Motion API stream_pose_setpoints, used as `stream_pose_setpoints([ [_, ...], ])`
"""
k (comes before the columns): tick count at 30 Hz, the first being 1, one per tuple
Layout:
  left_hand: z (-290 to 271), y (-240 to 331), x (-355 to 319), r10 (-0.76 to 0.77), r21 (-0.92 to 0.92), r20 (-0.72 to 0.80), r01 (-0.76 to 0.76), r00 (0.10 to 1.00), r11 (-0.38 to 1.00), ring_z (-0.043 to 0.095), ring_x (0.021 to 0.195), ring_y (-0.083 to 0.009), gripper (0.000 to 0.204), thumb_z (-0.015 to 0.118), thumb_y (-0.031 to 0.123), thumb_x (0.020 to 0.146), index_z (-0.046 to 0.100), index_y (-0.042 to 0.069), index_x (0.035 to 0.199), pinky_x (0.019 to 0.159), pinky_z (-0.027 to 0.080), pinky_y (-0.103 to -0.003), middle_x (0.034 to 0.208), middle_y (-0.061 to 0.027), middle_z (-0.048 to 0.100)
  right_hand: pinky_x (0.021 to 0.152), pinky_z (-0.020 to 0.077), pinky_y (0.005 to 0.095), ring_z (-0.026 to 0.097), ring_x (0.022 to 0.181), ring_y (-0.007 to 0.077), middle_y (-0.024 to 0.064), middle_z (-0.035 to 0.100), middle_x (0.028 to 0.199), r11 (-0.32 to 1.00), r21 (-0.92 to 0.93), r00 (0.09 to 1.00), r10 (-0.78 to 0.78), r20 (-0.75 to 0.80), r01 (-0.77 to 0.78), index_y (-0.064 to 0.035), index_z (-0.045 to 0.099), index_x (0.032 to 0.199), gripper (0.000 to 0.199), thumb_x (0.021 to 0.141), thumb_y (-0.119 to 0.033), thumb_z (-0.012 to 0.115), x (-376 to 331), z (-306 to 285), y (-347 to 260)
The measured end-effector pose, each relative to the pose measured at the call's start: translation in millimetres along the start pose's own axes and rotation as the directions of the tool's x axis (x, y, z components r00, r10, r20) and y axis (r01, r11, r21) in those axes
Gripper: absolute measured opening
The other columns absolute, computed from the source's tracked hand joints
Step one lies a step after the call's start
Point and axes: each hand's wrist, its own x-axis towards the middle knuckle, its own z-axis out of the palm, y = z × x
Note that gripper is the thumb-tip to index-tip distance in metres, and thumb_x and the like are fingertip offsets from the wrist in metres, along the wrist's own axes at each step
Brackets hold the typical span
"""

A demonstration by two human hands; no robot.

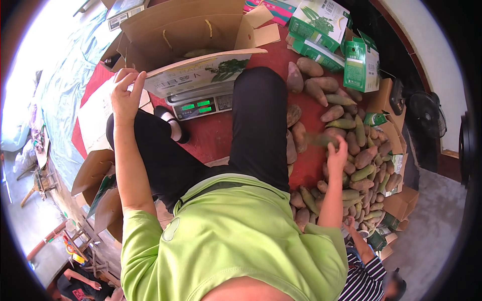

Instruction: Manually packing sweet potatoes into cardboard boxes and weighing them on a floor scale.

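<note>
An open cardboard box (201, 72) with a white printed front panel and rope handles rests on a digital scale (201, 106) with lit green displays. Something greenish lies inside, mostly hidden by the front wall. My left hand (125, 93) is at the box's near left corner, fingers curled against the edge of the panel. On the right, my right hand (338, 154) holds a long green root vegetable (319, 140), blurred by motion, over a large pile of reddish-brown and green root vegetables (364, 158).
Green and white printed cartons (321, 25) stand at the back right. A black fan (426, 115) is beyond the pile. Brown cartons (98, 175) lie left of my leg. A co-worker in a striped shirt (364, 276) reaches to the pile; another person (83, 283) is at lower left.
</note>
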Motion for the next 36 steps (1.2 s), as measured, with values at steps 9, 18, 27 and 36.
stream_pose_setpoints([
  [9,-2.5,3.4,-1.1,-0.008,0.023,0.002,0.008,1.0,1.0,0.057,0.078,-0.0144,0.017,0.064,0.018,0.083,0.066,0.001,0.081,0.073,0.043,-0.025,0.083,-0.0039,0.058,0.079,0.0464,0.025,0.056,0.091,0.0126,0.0071,0.057,0.108,0.663,0.7,0.951,-0.058,-0.303,0.264,0.0003,0.053,0.116,0.033,0.085,-0.004,0.06,121.6,-35.2,-182.1],
  [18,5.2,-6.3,2.8,0.044,-0.107,-0.017,-0.045,0.999,0.993,0.057,0.077,-0.0156,0.016,0.067,0.014,0.082,0.065,-0.002,0.081,0.071,0.043,-0.024,0.082,-0.0063,0.059,0.061,0.0462,0.0235,0.047,0.059,0.008,-0.0019,0.048,0.066,0.601,0.657,0.89,-0.336,-0.309,0.455,-0.0047,0.057,0.094,0.017,0.093,-0.019,0.048,183.0,66.5,-271.4],
  [27,3.2,-32.8,3.6,0.066,-0.146,0.021,-0.063,0.998,0.987,0.057,0.085,-0.0129,0.013,0.06,0.006,0.086,0.069,0.0,0.091,0.08,0.042,-0.024,0.087,-0.0047,0.063,0.077,0.0494,0.0359,0.064,0.09,0.0292,0.016,0.065,0.095,0.957,0.288,0.983,-0.085,0.161,0.036,-0.0043,0.064,0.1,0.026,0.078,-0.017,0.064,68.4,100.3,-38.1],
  [36,-8.9,-23.4,-0.4,0.001,-0.078,-0.001,-0.001,1.0,0.997,0.057,0.087,-0.0131,0.017,0.056,0.01,0.09,0.069,-0.001,0.092,0.08,0.045,-0.026,0.09,-0.0059,0.064,0.054,0.0493,0.0361,0.063,0.067,0.0233,0.01,0.062,0.071,0.834,-0.459,0.651,0.168,0.74,0.306,-0.0121,0.065,0.077,0.01,0.076,-0.017,0.056,-167.3,131.9,178.8],
])
